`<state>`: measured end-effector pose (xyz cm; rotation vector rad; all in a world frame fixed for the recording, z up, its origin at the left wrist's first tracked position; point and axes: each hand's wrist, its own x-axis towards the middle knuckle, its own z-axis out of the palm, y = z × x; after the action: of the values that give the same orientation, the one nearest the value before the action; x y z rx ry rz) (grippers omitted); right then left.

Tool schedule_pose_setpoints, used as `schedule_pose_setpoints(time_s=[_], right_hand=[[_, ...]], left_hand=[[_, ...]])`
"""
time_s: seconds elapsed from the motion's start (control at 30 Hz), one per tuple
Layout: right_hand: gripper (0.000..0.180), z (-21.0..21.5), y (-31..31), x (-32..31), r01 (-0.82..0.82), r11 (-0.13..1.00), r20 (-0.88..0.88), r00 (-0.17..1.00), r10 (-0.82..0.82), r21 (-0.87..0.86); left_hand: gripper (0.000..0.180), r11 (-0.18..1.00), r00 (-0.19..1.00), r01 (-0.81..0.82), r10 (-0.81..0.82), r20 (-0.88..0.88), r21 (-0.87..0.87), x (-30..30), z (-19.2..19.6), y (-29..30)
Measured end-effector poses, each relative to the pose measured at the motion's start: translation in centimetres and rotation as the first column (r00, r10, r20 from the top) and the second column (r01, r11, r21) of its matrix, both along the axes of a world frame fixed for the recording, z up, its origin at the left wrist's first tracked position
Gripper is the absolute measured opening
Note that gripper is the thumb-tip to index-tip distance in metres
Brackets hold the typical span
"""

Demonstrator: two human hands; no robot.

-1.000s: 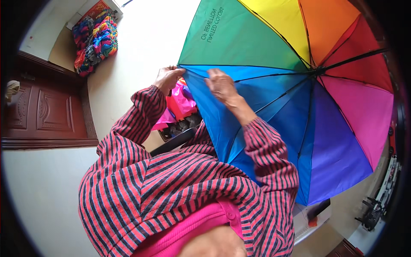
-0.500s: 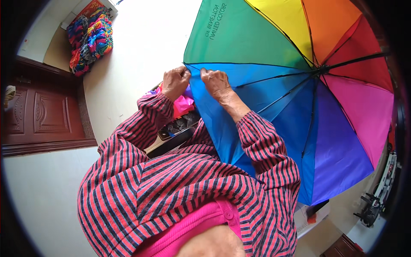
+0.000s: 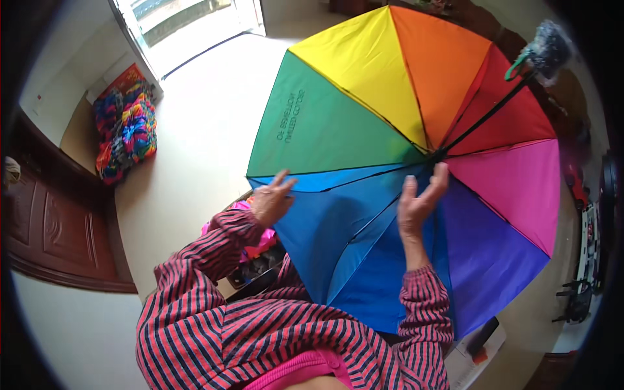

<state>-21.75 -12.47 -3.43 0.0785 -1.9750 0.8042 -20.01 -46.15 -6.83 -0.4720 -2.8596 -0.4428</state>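
An opened rainbow umbrella fills the middle, its inner side with dark ribs and shaft facing me. At the rim, where the green and blue panels meet, my left hand is open, fingers apart over the blue cloth; whether it touches is unclear. My right hand is open too, thumb and fingers spread just below the hub, in front of the blue panels. Neither hand grips anything. Toward the upper right the shaft ends in a handle wrapped in clear plastic, with a green strap.
Below my left forearm sits a box with bright pink cloth. A multicoloured bundle rests by the left wall, near a dark red door. A bright doorway opens at the top. A white surface shows at lower right.
Both hands have let go of the umbrella's rim. My right hand has moved right and down toward the hub. The umbrella has shifted lower and left in view, bringing its handle into sight.
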Motion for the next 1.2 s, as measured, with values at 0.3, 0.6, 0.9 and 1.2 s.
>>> schedule_pose_setpoints(time_s=[0.3,0.6,0.9,1.2], right_hand=[[0.06,-6.0,11.0,8.6,0.499,0.778,0.172,0.789,-0.59,0.381],[0.04,-9.2,5.2,17.5,0.16,0.819,0.424,0.792,-0.439,0.55],[0.058,-10.5,7.8,14.9,0.083,0.832,0.619,0.629,-0.47,0.549],[0.055,13.6,-0.2,-2.2,-0.17,0.835,0.351,0.85,0.393,-0.523]], left_hand=[[0.035,0.894,0.936,0.344,-0.353,0.021,-0.287,-8.6,-3.7,4.1],[0.012,0.871,0.952,0.301,-0.298,0.068,-0.389,-12.1,-3.2,3.6],[0.019,0.877,0.94,0.336,-0.337,0.058,-0.343,-14.3,-2.7,3.5],[0.044,0.857,0.852,-0.512,0.515,-0.096,0.06,-24.7,4.9,-8.3]])
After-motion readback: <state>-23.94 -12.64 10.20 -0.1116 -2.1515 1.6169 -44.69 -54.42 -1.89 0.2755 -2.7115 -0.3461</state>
